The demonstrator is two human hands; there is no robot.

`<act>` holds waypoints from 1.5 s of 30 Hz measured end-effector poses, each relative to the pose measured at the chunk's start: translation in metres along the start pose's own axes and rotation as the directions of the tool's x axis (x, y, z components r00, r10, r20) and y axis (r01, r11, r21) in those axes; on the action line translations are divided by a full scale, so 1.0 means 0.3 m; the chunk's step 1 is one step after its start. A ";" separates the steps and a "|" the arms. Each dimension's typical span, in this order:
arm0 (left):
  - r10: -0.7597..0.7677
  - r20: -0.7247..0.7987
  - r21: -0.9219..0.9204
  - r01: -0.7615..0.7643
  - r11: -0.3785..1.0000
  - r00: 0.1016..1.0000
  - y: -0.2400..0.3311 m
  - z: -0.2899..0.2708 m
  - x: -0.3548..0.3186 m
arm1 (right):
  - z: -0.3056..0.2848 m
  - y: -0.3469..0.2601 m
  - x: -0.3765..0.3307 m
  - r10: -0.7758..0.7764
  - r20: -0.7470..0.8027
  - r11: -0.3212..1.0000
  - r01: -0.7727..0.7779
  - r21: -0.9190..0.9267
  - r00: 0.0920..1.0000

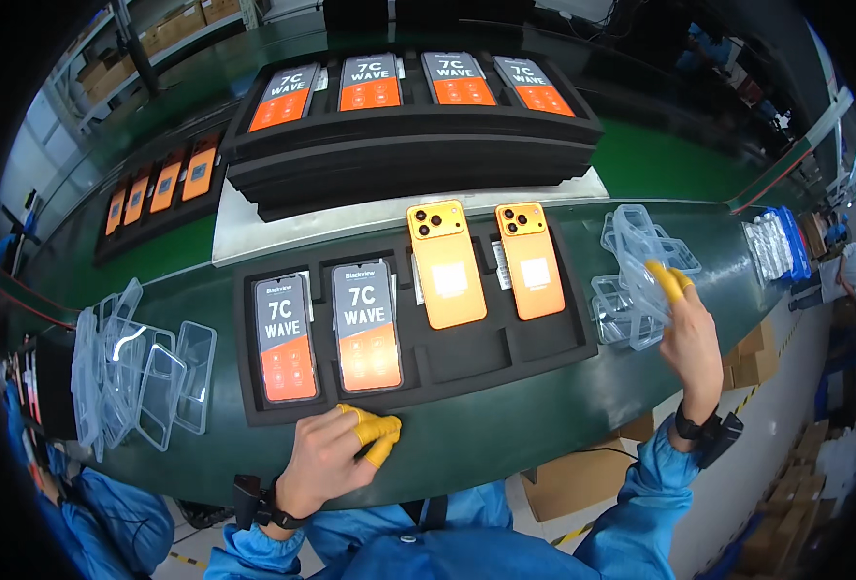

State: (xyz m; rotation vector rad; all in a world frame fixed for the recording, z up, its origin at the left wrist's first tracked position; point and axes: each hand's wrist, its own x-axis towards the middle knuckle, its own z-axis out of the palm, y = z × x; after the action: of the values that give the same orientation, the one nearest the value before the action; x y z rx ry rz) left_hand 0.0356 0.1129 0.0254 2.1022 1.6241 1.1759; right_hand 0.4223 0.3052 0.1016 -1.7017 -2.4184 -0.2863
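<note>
The right hand [691,343], partly curled, has its fingertips at the clear cases [643,280] toward the table's [466,440] right end; whether it grips one, I cannot tell. The nearest orange phone [534,290] lies leftward, by the tray's [476,385] right edge, long axis near-to-far. The left hand [334,454], fingers bunched, seemingly empty, is beside the tray's near edge.

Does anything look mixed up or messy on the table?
Two phones on the right of the near black tray look odd: orange backs up, poking past its far edge, while the left two phones lie fronts up inside their slots. The clear cases at both sides are jumbled too.
</note>
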 end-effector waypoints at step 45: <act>-0.378 -0.156 0.191 0.403 0.895 0.913 0.038 -0.229 -0.242 | 0.174 -0.654 0.176 -0.042 0.375 0.465 -0.314 0.828 0.926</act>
State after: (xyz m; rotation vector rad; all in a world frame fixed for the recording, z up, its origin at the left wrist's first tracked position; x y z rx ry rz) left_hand -0.0096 0.0251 0.0447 1.7204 2.1915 1.0354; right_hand 0.2182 0.3018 0.0528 -1.4233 -1.9185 1.2109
